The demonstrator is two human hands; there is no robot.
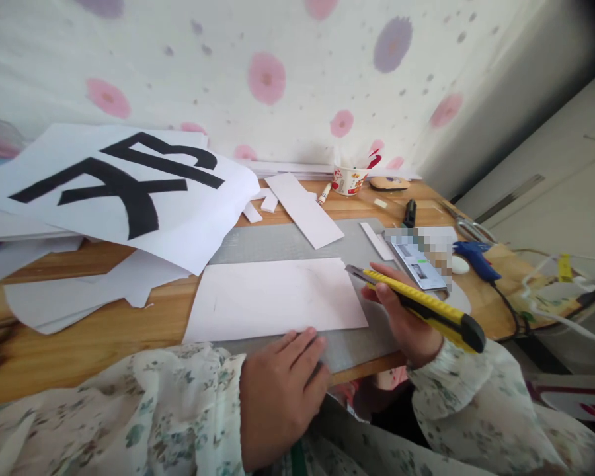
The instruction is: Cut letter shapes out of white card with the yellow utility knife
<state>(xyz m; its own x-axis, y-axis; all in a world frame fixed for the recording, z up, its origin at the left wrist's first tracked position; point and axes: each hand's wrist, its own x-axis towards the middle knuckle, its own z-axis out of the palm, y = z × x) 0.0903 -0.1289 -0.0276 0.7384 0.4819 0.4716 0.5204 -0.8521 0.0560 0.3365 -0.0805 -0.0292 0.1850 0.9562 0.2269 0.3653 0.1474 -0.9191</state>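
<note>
My right hand (pixel 409 330) grips a yellow and black utility knife (pixel 421 304). Its blade tip sits close to the right end of a white board (pixel 272 297); whether it touches, I cannot tell. That board lies on a grey cutting mat (pixel 248 241) and reaches past its left side. My left hand (pixel 290 390) rests at the board's near edge, fingers stretched out and holding nothing. Beyond the board, a white strip (pixel 305 211) lies across the mat's far edge, and a narrower white strip (pixel 374 239) is to the right.
Printed paper (pixel 193 218) with black shapes covers the left side. A phone (pixel 419 264), blue glue gun (pixel 478 261) and scissors (pixel 471 228) are on the right, with white cables (pixel 550 311) beyond. A paper cup (pixel 350 180) stands at the back.
</note>
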